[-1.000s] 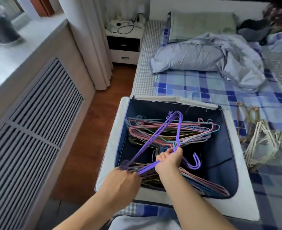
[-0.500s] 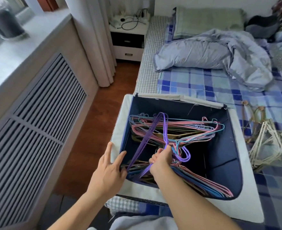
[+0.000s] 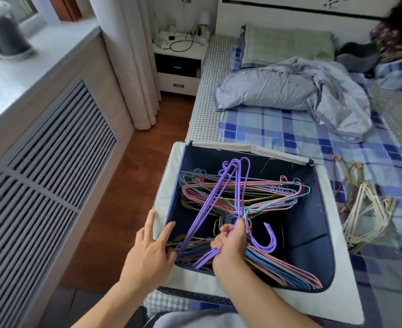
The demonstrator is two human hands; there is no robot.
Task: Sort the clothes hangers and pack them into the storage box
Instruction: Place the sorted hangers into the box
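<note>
The right grip (image 3: 230,245) is curled round a bundle of purple hangers (image 3: 218,207) near their hooks, holding them tilted over the storage box (image 3: 323,223), their far ends raised above the hangers inside. The left grip (image 3: 151,247) has straight, spread fingers resting on the box's near left rim, touching the bundle's lower corner. Inside the dark blue box lie pink, blue and teal hangers (image 3: 266,192), stacked across the far part and along the near wall. The box sits on the bed (image 3: 278,133); to its right a pile of beige hangers (image 3: 370,209) lies on the checked sheet. Farther off, a crumpled grey quilt (image 3: 301,88).
</note>
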